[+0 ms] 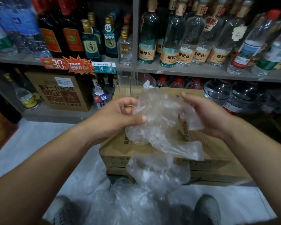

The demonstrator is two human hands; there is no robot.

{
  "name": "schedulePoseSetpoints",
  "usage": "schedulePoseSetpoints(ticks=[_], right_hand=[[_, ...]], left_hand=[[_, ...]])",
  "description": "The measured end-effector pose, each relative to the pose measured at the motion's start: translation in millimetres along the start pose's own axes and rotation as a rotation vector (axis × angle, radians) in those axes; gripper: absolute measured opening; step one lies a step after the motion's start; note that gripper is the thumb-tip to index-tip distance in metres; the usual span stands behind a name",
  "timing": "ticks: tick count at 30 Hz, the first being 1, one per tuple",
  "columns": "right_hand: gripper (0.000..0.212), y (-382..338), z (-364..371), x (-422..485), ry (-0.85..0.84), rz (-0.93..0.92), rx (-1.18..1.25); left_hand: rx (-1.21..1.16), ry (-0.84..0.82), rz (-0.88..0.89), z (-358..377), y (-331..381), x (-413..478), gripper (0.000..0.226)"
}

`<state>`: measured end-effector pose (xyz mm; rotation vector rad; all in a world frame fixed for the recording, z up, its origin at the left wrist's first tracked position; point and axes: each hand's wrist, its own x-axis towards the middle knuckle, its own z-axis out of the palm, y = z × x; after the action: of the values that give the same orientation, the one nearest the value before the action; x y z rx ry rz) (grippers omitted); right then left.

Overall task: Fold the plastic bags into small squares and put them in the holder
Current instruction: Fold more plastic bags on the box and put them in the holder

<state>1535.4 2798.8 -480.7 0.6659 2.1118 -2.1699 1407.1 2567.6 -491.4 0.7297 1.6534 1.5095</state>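
A crumpled clear plastic bag [161,127] hangs between both hands above a cardboard box [214,161]. My left hand [118,117] pinches the bag's left side between thumb and curled fingers. My right hand [206,116] grips its right side, with plastic bunched in the palm. The bag's loose lower part droops over the box's front edge. A clear ribbed plastic holder [131,85] stands on the far end of the box, with something white inside it. More clear bags [120,202] lie heaped on the floor between my feet.
Shelves of liquor and water bottles [169,38] run across the back, with price tags [68,64] on the shelf edge. A brown carton [60,91] sits on the lower left shelf. My grey shoes [208,210] rest on the pale floor [39,143].
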Motion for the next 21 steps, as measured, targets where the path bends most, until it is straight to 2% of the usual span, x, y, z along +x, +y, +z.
schedulePoseSetpoints(ticks=[2, 4, 8, 10, 13, 16, 18, 19, 21], right_hand=[[0.059, -4.5, -3.5, 1.5, 0.15, -0.056, -0.324], [0.064, -13.3, -2.6, 0.1, 0.2, -0.102, -0.356], [0.077, -18.6, 8.8, -9.2, -0.009, -0.024, -0.369], [0.066, -12.5, 19.5, -9.8, -0.081, -0.012, -0.388], [0.049, -1.7, 29.1, -8.1, -0.067, -0.034, -0.294], [0.047, 6.5, 27.9, -5.7, 0.006, -0.082, -0.168], [0.034, 10.0, 25.0, -4.2, 0.085, -0.163, -0.145], [0.024, 11.0, 24.8, -4.1, 0.114, -0.213, -0.156], [0.017, 12.3, 28.8, -5.8, 0.149, -0.289, -0.201]], left_hand=[[0.017, 0.011, 0.0, -4.1, 1.8, -0.2, 0.062], [0.063, 0.015, 0.014, -3.5, 4.5, -1.6, 0.066], [0.253, 0.08, 0.16, 10.0, 5.1, -1.4, 0.055], [0.335, 0.1, 0.24, 14.2, 2.3, -1.4, 0.056], [0.4, 0.108, 0.294, 12.9, -0.9, -3.0, 0.064], [0.393, 0.081, 0.243, 2.8, -4.8, -5.7, 0.08], [0.388, 0.042, 0.175, 0.5, -5.6, -7.7, 0.095], [0.362, 0.043, 0.146, 1.6, -5.4, -7.6, 0.093], [0.276, 0.076, 0.123, 5.8, -5.6, -6.7, 0.068]])
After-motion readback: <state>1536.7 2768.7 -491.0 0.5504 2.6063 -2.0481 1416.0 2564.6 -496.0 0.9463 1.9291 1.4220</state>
